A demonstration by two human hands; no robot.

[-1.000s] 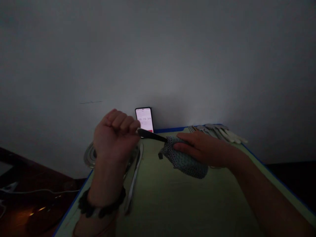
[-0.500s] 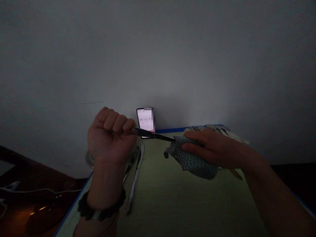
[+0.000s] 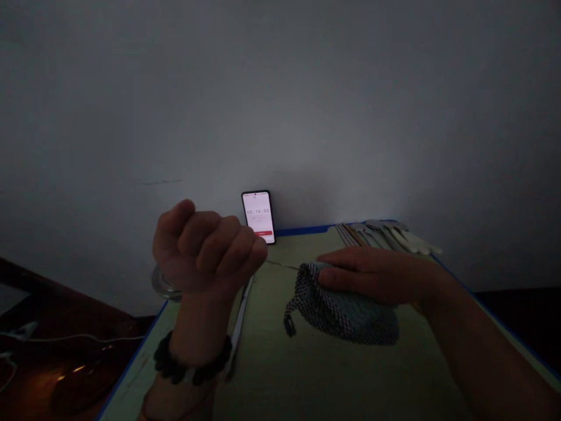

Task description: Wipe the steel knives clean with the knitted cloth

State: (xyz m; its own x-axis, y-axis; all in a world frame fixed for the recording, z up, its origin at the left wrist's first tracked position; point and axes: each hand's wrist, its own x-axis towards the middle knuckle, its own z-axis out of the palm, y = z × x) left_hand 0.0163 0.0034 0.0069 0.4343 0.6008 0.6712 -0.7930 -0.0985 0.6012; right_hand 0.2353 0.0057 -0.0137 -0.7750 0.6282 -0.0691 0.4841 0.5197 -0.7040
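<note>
My left hand (image 3: 210, 248) is closed in a fist around one end of a metal knife (image 3: 283, 265). Only a thin stretch of the knife shows, edge-on, between the fist and a checked grey-green cloth (image 3: 350, 318). My right hand (image 3: 372, 272) pinches that cloth around the knife's other end, its thumb and fingers pressed along the top. Loose corners of the cloth hang down over the table. Below my left wrist another knife (image 3: 240, 327) lies on the tabletop, partly hidden by the forearm.
A phone (image 3: 258, 213) showing a running timer leans on the wall behind the green, blue-edged table (image 3: 307, 380). Several spoons and other utensils (image 3: 377, 234) lie in a row at the back right. A round metal object (image 3: 163, 285) stands behind my left wrist. A white cable (image 3: 79, 338) runs at the left.
Both hands have come slightly lower, and the left fist has turned and shifted right. The knife has rolled from its flat side to edge-on. The cloth hangs lower.
</note>
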